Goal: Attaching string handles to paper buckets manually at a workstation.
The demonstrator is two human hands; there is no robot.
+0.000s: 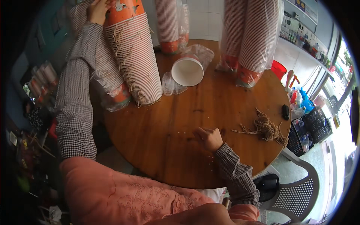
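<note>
A tall stack of orange-and-white paper cups [133, 56] stands at the back left of the table, with pale strands of twine caught along its rims. My left hand [98, 12] reaches up to the orange cup at the top and grips its side; some fingers are cut off by the frame edge. Over the middle of the table, my right hand [210, 139] is closed with its fingers curled. Whatever it may hold is too small to make out. Small white bits [181, 132] lie nearby on the wood.
One paper cup [187, 72] lies on its side with clear plastic around it. Bagged cup stacks [258, 41] stand at the back of the round wooden table [168, 150]. Loose twine [267, 127] and a small black object [285, 112] lie at right, near a plastic chair [296, 195].
</note>
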